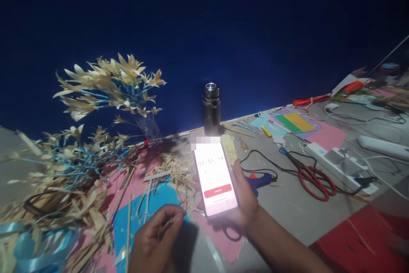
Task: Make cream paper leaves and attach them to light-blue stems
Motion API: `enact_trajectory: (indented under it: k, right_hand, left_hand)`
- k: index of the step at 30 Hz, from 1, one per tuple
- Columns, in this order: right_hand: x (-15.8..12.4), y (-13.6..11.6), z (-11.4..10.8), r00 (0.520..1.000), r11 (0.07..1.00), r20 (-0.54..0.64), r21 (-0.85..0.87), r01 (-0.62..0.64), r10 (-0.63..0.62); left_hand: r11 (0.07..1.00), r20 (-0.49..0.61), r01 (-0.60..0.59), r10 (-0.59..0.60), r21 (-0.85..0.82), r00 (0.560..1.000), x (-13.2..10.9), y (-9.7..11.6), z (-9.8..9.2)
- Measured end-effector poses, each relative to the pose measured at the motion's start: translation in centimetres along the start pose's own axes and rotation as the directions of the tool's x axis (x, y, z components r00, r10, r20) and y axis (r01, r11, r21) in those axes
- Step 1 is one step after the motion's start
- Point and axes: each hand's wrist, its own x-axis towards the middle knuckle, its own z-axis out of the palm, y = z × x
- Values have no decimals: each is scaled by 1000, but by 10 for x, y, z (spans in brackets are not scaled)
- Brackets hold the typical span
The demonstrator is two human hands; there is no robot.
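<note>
Nearest: left hand [155,237], low centre; fingers curled in loosely toward the thumb, knuckles up; whether anything thin is pinched there I cannot tell; it hovers over a flat blue paper sheet [153,205], and touches nothing else that shows.

Just right of those fingers and a little farther: right hand [244,198], palm up, wrapped round a slim lit smartphone [215,179]; thumb lies along its right edge, fingertips show at its left edge, lower end seated in the palm; grip closed and firm. Screen faces up, tilted, showing a running time count above a red bar button; glare washes out the smaller print.

Judgement on handling: the hold looks sound; keep the thumb on the edge and off the glass, keep the screen tilted toward the eyes to cut the glare; any tap on the red bar is best made by one left fingertip, which is near but clear of the screen.

Under the smartphone: pink paper sheet [220,239] on the grey work surface [287,205].

Just beyond the right thumb: blue glue gun [260,180] with black cord; farther right, red-handled scissors [315,181], then a white power strip [338,158].

Left of the left fingers: heaped dried straw flowers on blue stems [111,81].

Farthest, straight beyond the smartphone's top edge: dark steel flask [211,109], upright at the blue wall.
</note>
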Motion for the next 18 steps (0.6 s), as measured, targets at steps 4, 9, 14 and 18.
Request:
enact_trajectory:
  k: [4,9,14,18]
  right_hand:
    - [1,-3,0,1000,999,-16,31,17,-16]
    - [2,-5,3,999,999,-41,25,20,-19]
    - [5,-6,7,1000,1000,-22,25,-10,10]
    - [10,-6,8,998,999,-48,34,-39,41]
  left_hand:
    - [1000,13,13,-13,4,1000,-2,-5,-2]
    - [999,65,34,-33,-14,997,-1,-14,-3]
    - [959,242,224,-179,-175,954,-2,-23,11]
    - [894,369,320,-195,-315,909,1,-25,22]
